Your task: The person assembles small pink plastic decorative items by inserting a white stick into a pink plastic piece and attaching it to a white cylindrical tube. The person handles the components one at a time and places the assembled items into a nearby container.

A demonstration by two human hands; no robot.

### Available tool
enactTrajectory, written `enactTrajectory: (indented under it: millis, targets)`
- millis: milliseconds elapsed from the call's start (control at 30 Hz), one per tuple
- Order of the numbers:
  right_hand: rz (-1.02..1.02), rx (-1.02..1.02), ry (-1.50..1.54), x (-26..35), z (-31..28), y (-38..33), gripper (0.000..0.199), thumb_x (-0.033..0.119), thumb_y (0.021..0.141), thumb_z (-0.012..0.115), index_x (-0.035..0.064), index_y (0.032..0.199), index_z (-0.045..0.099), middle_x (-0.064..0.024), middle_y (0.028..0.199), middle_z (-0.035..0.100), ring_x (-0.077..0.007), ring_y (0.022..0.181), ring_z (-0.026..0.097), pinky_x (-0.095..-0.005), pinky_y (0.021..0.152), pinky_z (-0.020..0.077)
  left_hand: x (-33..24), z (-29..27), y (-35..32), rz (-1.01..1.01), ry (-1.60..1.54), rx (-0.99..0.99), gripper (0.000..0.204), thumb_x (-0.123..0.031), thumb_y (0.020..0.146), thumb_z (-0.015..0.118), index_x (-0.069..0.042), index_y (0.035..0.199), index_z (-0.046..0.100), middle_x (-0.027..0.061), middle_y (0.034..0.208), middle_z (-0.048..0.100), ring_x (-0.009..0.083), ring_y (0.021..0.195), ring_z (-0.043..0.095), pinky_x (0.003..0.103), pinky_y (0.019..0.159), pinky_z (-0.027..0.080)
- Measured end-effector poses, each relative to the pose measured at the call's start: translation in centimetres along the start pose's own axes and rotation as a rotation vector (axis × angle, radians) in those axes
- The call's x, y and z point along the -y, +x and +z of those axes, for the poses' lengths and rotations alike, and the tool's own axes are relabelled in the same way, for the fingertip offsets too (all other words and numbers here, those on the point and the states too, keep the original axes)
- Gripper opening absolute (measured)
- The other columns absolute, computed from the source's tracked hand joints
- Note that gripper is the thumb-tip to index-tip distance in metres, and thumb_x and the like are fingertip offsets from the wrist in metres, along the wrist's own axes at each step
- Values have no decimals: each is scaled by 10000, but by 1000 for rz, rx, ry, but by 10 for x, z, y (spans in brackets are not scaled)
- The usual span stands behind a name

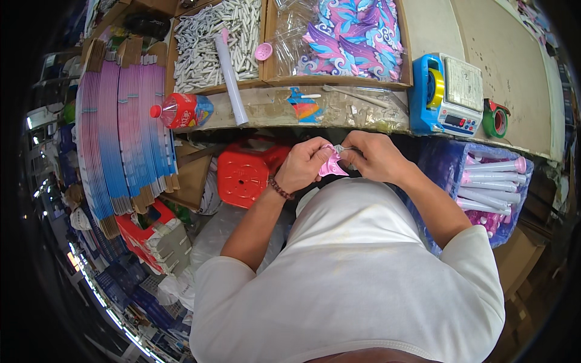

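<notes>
Both my hands, left and right, grip shut on the small pink piece; pinching unevenly could tear or drop it.

Small packing workshop, looks like: cardboard trays heaped with white tubes, printed card stacks, tape dispenser, digital scale crammed on workbench.

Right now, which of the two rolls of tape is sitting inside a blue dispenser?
The yellow tape roll, left of the scale. The green tape roll lies loose on the bench, right of the scale.
</notes>
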State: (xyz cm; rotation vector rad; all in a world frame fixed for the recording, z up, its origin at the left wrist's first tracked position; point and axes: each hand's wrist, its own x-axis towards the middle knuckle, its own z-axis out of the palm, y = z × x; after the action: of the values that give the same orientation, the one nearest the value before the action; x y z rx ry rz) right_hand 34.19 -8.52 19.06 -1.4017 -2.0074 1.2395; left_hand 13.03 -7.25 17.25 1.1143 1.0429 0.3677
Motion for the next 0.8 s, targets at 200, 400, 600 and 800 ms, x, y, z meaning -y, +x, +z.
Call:
enactTrajectory:
  millis: [200,400,600,800]
  targets:
    - [-9,0,-36,0,0,1,152,141,857,631,17,929,581,-157,799,644,-346,747,637,-404,648,491,-3,2,1,-3,19,-23,175,-163,969,518,-15,906,587,-19,664,549,37,489,503,207,432,428]
    - [29,4,-16,-1,-1,-3,195,228,874,615,38,915,607,-163,828,639,-379,773,619,-463,649,474,0,3,1,16,-25,-2,173,-173,973,537,-13,963,601,-19,679,571,39,498,517,190,427,426]
    - [47,-5,-8,-3,-1,-8,184,219,870,620,40,912,608,-155,814,643,-372,767,620,-459,647,473,2,1,1,56,-49,-22,165,-155,967,530,-11,935,605,-19,676,562,37,512,503,204,447,421]
    - [-46,-17,42,-2,-3,-3,166,214,860,628,51,887,610,-141,791,632,-366,753,609,-456,632,463,8,-1,4,250,129,-33,175,-148,965,531,4,931,611,-22,665,542,38,549,480,226,489,415]
